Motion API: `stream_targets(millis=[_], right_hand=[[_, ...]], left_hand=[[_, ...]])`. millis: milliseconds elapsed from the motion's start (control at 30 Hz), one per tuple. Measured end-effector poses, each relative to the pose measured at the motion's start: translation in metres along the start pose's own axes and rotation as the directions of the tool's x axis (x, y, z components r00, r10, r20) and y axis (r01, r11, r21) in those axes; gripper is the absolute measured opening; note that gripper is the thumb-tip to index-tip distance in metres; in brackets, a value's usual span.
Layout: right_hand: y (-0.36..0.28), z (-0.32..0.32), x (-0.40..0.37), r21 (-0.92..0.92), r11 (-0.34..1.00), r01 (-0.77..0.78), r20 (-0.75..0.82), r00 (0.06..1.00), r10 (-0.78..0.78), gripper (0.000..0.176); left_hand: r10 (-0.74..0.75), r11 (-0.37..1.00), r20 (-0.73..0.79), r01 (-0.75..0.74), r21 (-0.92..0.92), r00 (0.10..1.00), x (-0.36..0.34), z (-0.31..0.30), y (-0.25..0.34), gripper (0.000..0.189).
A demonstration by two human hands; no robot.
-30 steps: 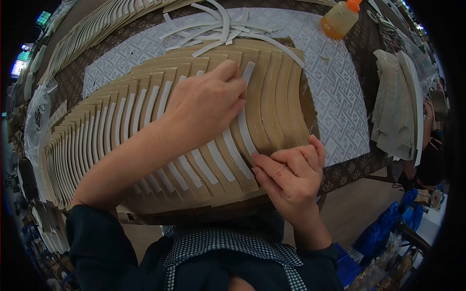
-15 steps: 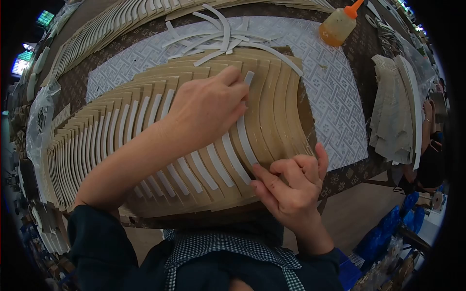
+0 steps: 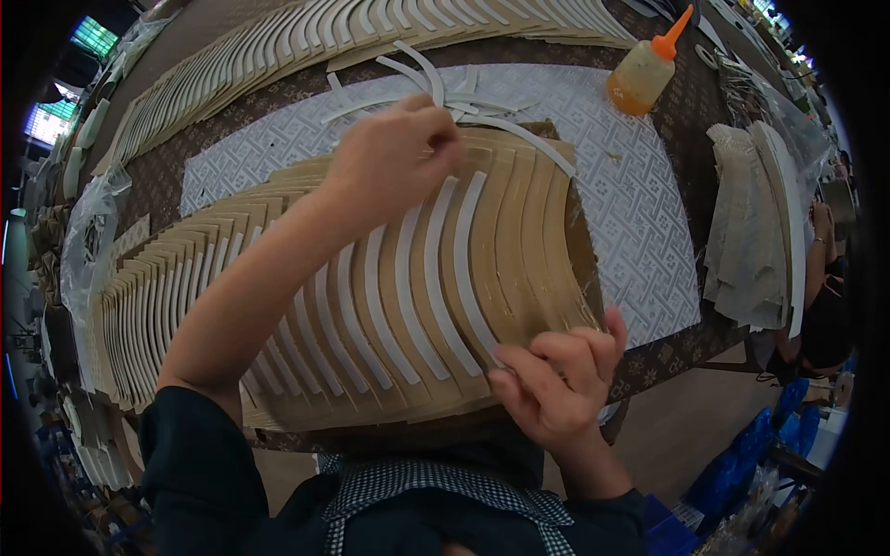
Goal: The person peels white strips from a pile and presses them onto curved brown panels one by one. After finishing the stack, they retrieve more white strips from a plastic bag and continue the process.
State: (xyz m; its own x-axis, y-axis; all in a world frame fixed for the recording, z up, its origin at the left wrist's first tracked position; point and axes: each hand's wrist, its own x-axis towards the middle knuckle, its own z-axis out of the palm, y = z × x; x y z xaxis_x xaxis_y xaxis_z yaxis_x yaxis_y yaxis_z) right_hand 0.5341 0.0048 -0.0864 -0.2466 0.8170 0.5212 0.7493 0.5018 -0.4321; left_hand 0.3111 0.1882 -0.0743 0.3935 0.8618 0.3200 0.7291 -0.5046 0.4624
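Tan curved sheets (image 3: 519, 278) lie fanned out in overlapping layers in front of me, many bearing a narrow white strip. My left hand (image 3: 394, 157) is over the far edge of this fan, beside the loose white strips (image 3: 422, 60). Its fingers are curled, their tips hidden, so I cannot see whether they hold anything. At the near edge, my right hand (image 3: 561, 380) pinches with thumb and forefinger at the lower end of the rightmost laid white strip (image 3: 471, 255). Its other fingers are raised and bent.
A glue bottle (image 3: 642, 79) with an orange nozzle stands at the back right on a patterned sheet (image 3: 649, 250). Another fanned row (image 3: 278, 46) runs along the back. Grey-tan pieces (image 3: 746, 222) are stacked at the right, near another person's arm (image 3: 818, 255).
My left hand has left the top of the rightmost laid strip and moved toward the loose strips. My right hand stays at that strip's lower end. The view has shifted slightly.
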Motion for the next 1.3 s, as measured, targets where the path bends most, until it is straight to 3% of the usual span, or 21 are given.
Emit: stream_targets(millis=[67, 267, 367, 500, 567, 600, 667, 733, 800, 833, 933, 1033, 1167, 1233, 1300], right_hand=[[0.003, -0.001, -0.004, 0.001, 1.000, 0.003, -0.044, 0.999, -0.003, 0.017], [0.005, -0.002, -0.005, 0.003, 1.000, 0.008, -0.075, 0.997, -0.008, 0.019], [0.005, -0.003, -0.005, 0.007, 1.000, 0.006, -0.066, 0.998, -0.005, 0.019], [0.008, -0.001, -0.007, 0.070, 0.998, 0.006, -0.133, 0.991, 0.003, 0.014], [0.013, -0.005, -0.005, 0.153, 0.988, 0.013, -0.127, 0.992, 0.007, 0.026], [0.015, -0.007, -0.005, 0.194, 0.981, 0.013, -0.122, 0.992, 0.011, 0.032], [0.014, -0.005, -0.005, 0.565, 0.806, -0.176, -0.095, 0.957, 0.276, 0.041], [0.010, -0.004, 0.001, 0.841, 0.460, -0.285, 0.016, 0.863, 0.504, 0.051], [0.014, -0.013, 0.009, 0.892, 0.364, -0.268, 0.071, 0.878, 0.473, 0.043], [0.017, -0.015, 0.009, 0.896, 0.359, -0.262, 0.077, 0.887, 0.455, 0.039], [0.024, -0.017, 0.000, 0.867, 0.432, -0.249, 0.058, 0.910, 0.410, 0.029], [0.011, -0.008, 0.000, 0.841, 0.490, -0.229, -0.018, 0.893, 0.449, 0.019], [-0.002, 0.004, -0.002, 0.742, 0.626, -0.241, -0.043, 0.914, 0.403, 0.010], [-0.004, 0.006, 0.001, 0.640, 0.733, -0.230, -0.045, 0.941, 0.334, 0.010], [-0.003, 0.007, 0.002, 0.613, 0.759, -0.220, -0.052, 0.947, 0.316, 0.009]], left_hand=[[-0.093, 0.994, -0.094, 0.098, 0.045, 0.991, 0.012, 0.000, -0.016, 0.023], [-0.323, 0.918, 0.045, 0.302, 0.257, 0.945, 0.038, 0.009, -0.029, 0.042], [-0.328, 0.935, 0.066, 0.314, 0.164, 0.942, 0.044, 0.016, -0.044, 0.039], [-0.351, 0.930, 0.057, 0.355, -0.096, 0.935, 0.043, 0.005, -0.045, 0.032], [-0.320, 0.932, 0.047, 0.323, -0.166, 0.946, 0.033, -0.011, -0.024, 0.026], [-0.324, 0.895, 0.149, 0.353, -0.271, 0.934, 0.026, -0.020, -0.012, 0.022], [-0.290, 0.777, 0.355, 0.435, -0.455, 0.889, 0.006, -0.038, 0.017, 0.014], [-0.082, 0.847, 0.467, 0.308, -0.433, 0.880, -0.015, -0.052, 0.040, 0.012], [0.166, 0.914, 0.415, 0.019, -0.406, 0.895, -0.035, -0.056, 0.055, 0.013], [0.232, 0.912, 0.421, -0.046, -0.406, 0.877, -0.040, -0.058, 0.061, 0.011], [0.214, 0.830, 0.436, 0.073, -0.552, 0.874, -0.051, -0.059, 0.061, 0.011], [-0.043, 0.478, 0.435, 0.401, -0.781, 0.899, -0.052, -0.040, 0.042, 0.011], [-0.311, 0.222, 0.477, 0.551, -0.804, 0.822, -0.039, -0.021, 0.036, 0.012], [-0.340, 0.158, 0.496, 0.568, -0.808, 0.799, -0.037, -0.016, 0.035, 0.017], [-0.347, 0.119, 0.517, 0.583, -0.804, 0.783, -0.034, -0.014, 0.035, 0.019]])
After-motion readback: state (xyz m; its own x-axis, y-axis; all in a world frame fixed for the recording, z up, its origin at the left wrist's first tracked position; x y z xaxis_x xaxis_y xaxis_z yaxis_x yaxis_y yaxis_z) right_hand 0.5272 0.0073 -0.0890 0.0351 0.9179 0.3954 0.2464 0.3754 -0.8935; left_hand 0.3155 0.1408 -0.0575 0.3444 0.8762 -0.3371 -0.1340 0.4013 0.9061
